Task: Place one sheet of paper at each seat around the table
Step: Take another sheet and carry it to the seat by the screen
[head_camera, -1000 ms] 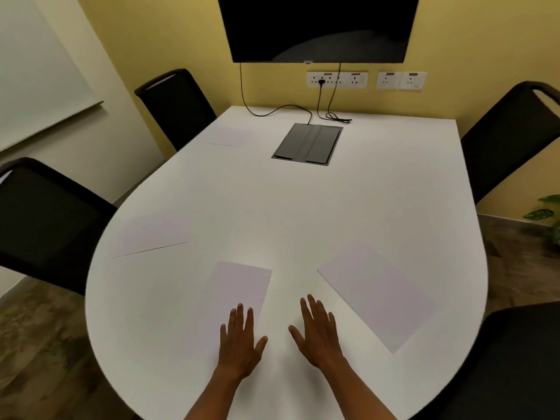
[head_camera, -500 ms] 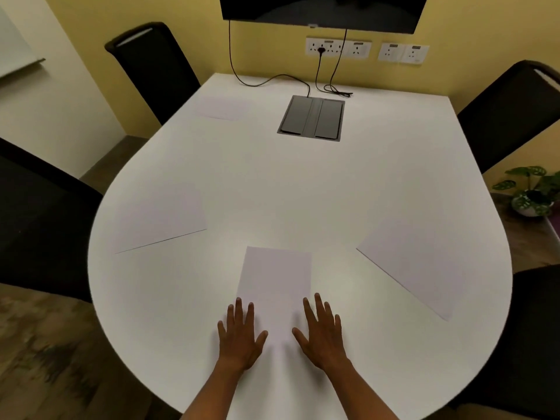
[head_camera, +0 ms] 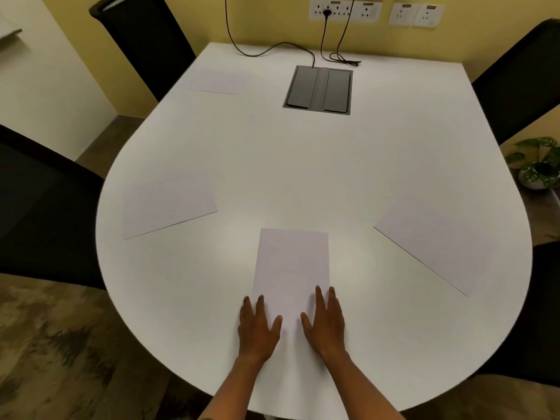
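Note:
A white sheet of paper (head_camera: 292,265) lies lengthwise at the near end of the white table (head_camera: 303,165). My left hand (head_camera: 257,325) rests flat on its lower left edge, and my right hand (head_camera: 325,321) lies flat on its lower right edge, fingers spread. Other sheets lie on the table: a left sheet (head_camera: 168,207), a far-left sheet (head_camera: 219,81) and a right sheet (head_camera: 430,247), each facing a chair.
Black chairs stand at the far left (head_camera: 145,40), near left (head_camera: 39,213), far right (head_camera: 521,77) and near right (head_camera: 536,313). A grey cable box (head_camera: 318,89) is set in the table, cables run to wall sockets (head_camera: 345,9). A potted plant (head_camera: 538,168) stands at the right.
The view has moved rightward and tilted down; the near sheet now lies straight between my hands. Both hands stayed flat, now pressing on the sheet's lower corners.

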The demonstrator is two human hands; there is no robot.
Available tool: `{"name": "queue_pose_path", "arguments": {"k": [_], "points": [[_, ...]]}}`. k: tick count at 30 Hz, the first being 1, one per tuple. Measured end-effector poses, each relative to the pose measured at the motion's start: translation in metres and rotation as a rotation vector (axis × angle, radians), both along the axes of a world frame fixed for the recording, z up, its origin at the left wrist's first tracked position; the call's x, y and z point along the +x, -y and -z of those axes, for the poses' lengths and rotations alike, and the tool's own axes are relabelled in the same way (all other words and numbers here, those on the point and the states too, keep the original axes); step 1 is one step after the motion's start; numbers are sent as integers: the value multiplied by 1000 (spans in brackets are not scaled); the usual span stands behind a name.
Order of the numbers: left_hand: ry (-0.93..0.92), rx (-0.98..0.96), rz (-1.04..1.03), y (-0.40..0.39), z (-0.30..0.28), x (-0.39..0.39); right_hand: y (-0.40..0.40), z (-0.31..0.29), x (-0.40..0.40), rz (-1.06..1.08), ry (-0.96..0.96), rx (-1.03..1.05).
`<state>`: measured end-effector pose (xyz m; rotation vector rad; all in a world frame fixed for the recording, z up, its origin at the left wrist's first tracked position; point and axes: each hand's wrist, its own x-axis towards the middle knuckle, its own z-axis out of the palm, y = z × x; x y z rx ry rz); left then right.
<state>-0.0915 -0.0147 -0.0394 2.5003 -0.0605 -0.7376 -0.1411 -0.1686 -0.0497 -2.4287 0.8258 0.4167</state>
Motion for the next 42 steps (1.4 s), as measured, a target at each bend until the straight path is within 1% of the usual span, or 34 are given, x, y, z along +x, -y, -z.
{"name": "queue_pose_path", "arguments": {"k": [7, 9, 11, 13, 15, 17, 19, 21, 23, 28, 33, 39, 42], "points": [[22, -179, -142, 2, -6, 5, -3, -7, 6, 100, 90, 80], [30, -201, -172, 2, -8, 7, -3, -8, 7, 159, 156, 127], [29, -216, -188, 2, -9, 8, -1, -10, 9, 290, 245, 186], [28, -228, -193, 1, -9, 10, 4, -11, 11, 470, 316, 282], [27, -233, -194, -1, -11, 11, 10, -13, 13, 619, 339, 391], [21, -240, -202, -3, -11, 12, 17, -13, 13, 678, 315, 442], [11, -236, -193, -5, -13, 13, 23, -13, 13, 671, 265, 440], [-2, -231, -182, -5, -14, 15, 28, -15, 13, 616, 208, 425], [-26, -242, -196, -5, -16, 18, 32, -18, 11, 568, 192, 425], [-71, -263, -281, 6, -22, 26, 47, -37, 12, 524, 269, 478], [-124, -412, -428, 23, -31, 40, 70, -58, 9, 518, 371, 546], [-116, -504, -456, 44, -39, 58, 97, -73, -8, 585, 438, 600], [-151, -575, -473, 54, -43, 58, 106, -77, -21, 628, 457, 612]]}}
